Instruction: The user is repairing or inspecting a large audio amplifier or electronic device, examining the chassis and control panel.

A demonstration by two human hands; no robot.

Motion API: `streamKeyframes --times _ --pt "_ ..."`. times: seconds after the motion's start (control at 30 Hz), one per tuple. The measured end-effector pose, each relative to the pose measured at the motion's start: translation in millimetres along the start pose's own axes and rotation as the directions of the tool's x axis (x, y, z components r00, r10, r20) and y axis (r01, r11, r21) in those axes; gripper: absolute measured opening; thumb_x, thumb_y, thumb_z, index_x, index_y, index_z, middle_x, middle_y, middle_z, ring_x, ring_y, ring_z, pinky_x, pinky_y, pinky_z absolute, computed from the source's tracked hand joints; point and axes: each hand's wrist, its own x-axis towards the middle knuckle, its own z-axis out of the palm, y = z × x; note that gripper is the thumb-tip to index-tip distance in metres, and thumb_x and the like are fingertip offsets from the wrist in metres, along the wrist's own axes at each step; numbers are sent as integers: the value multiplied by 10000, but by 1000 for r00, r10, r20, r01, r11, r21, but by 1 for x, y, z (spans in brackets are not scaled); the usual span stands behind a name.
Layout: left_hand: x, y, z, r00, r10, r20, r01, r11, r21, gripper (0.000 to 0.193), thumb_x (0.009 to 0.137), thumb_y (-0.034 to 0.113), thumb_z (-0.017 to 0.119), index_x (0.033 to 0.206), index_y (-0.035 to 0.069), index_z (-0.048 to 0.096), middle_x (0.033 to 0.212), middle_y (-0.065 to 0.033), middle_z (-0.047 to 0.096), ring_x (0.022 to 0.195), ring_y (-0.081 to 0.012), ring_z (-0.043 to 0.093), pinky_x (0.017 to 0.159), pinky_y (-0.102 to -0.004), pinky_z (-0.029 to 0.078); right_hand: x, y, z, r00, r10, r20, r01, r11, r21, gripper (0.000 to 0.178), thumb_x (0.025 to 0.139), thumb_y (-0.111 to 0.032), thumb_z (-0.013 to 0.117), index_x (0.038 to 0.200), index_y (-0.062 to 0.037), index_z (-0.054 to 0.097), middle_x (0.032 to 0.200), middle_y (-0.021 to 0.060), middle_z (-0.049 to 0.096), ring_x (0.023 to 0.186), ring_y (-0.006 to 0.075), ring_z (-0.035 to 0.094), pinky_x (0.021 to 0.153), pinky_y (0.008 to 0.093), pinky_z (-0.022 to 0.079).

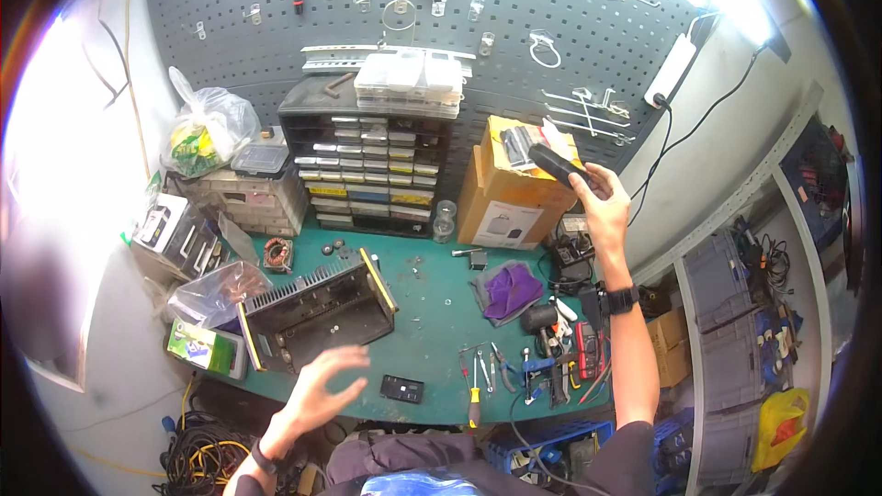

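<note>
My right hand (604, 205) is raised at the right, in front of a cardboard box. Its fingers and thumb grip a long black object (555, 163) by one end; its exact kind does not show. Lower down, my left hand (322, 393) hovers over the bench's front edge with fingers apart and nothing in them. Closest to it is an open black metal housing (326, 320) with finned sides and yellowish end strips, tilted on the green bench mat (427, 312). To the right of that hand a small flat black rectangular part (402, 389) lies on the mat.
The cardboard box (501, 211) stands at the back right, packed with dark items. Beside it rises a small-parts drawer cabinet (367, 170). Screwdriver (474, 404), pliers, a red multimeter (588, 349) and a purple-grey cloth (510, 292) lie at the right.
</note>
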Motion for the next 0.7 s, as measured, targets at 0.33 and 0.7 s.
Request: streamKeyframes --times 0.33,0.7 --pt "-198 -149 46 748 -660 -69 661 750 -9 304 873 127 742 1162 37 727 1113 -141 751 1081 -268 716 986 -379 541 63 41 44 993 12 -116 -68 871 -486 542 864 -417 796 1136 45 716 959 212 746 886 322 731 818 395 557" --pt "-383 -238 104 473 -876 100 872 448 -198 329 961 147 665 1258 5 676 1185 -148 734 1100 -220 670 942 -355 544 91 74 81 987 -39 -158 -78 739 -669 512 891 -400 777 1179 -2 635 1157 240 607 1041 441 652 886 498 529"
